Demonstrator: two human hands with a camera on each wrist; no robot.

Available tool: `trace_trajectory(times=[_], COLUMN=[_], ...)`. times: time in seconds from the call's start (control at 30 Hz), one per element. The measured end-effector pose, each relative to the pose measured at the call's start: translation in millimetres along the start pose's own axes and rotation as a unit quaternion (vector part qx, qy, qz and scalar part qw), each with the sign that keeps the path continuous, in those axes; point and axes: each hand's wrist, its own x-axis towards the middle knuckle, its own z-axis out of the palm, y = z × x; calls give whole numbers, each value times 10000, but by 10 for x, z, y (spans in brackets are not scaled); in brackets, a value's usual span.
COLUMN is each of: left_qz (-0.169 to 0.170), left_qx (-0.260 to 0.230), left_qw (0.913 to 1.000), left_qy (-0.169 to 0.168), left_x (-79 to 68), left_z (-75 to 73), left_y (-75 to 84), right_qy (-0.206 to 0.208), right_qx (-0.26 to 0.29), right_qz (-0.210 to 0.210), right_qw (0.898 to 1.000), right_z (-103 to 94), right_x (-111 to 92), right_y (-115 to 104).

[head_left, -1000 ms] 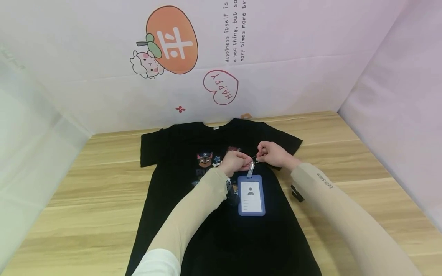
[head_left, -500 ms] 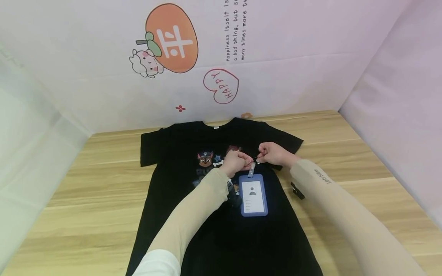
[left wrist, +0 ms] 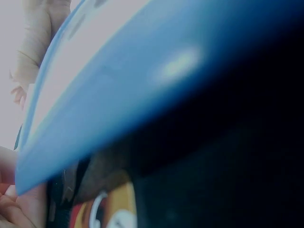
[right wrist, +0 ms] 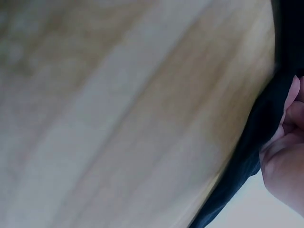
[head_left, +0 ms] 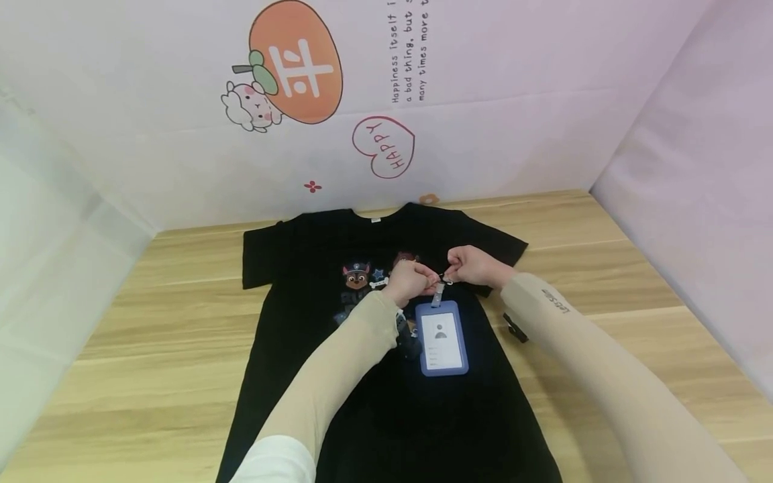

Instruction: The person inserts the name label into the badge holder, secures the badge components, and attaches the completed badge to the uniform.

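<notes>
A black T-shirt [head_left: 386,416] with cartoon dog prints lies spread on the table. Over its chest, my left hand [head_left: 412,282] pinches the clear strap clip [head_left: 438,295] of a blue-framed ID badge holder [head_left: 443,341], which hangs down toward me with its white card facing up. Close beside those fingertips, my right hand [head_left: 476,267] pinches a small metal piece of the clip, partly hidden by the fingers. In the left wrist view the badge holder [left wrist: 118,90] fills much of the picture. The right wrist view has the right hand [right wrist: 287,147] against the black shirt fabric [right wrist: 232,175].
The wooden table [head_left: 151,376] shows on both sides of the shirt. A white printed cloth [head_left: 495,100] stands as a backdrop behind, with plain white cloth at left and right. A small black object [head_left: 515,329] shows beside the right sleeve cuff.
The badge holder has swung slightly to the right and tilted a little. My right hand has come slightly closer to the left fingertips. Both hands keep their pinch.
</notes>
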Motion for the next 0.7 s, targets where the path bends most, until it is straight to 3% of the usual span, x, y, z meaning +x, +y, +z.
trace_trajectory(times=[0.43,0.7], left_qz=[54,41], left_qx=[-226,-485], left_qw=[9997,9988], left_qy=[-86,-50], left_x=[3,-6], left_z=[26,-34], left_y=[-27,2], right_qy=[27,-11], right_qx=[-249,267], right_qz=[-73,175], right_qw=[9997,9995], right_z=[-61,-105], right_x=[-63,-136], right_y=[77,43])
